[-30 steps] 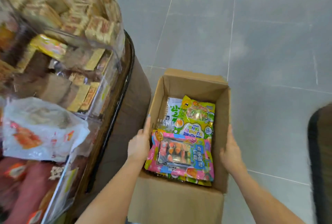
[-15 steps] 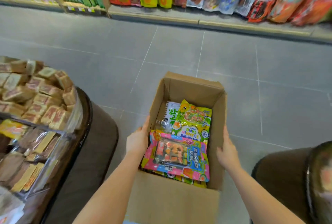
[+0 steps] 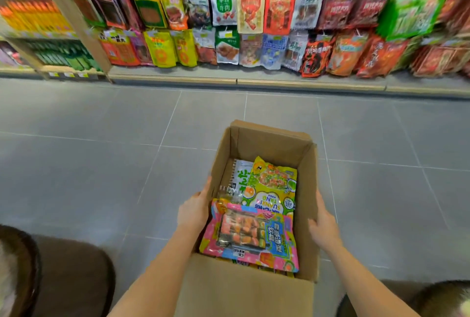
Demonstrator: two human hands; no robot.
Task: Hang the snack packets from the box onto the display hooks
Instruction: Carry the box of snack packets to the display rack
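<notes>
Both hands clasped the cardboard box (image 3: pixel 267 138) from outside, the left hand (image 3: pixel 193 211) flat against one wall and the right hand (image 3: pixel 324 227) against the opposite wall, presumably so the open carton could be carried level toward the display. Between the two palms lay the snack packets, not yet hung: a pink packet (image 3: pixel 250 234) with a clear window on top nearest the wrists, a glossy green-yellow packet (image 3: pixel 272 184) beyond the fingertips, and a pale one (image 3: pixel 237 176) tucked under it. The corrugated walls looked stiff, the film pouches slick and crinkly. Well ahead of the grip, across grey floor tiles (image 3: pixel 101 164), hung crowded rows of packets on hooks (image 3: pixel 254 11).
</notes>
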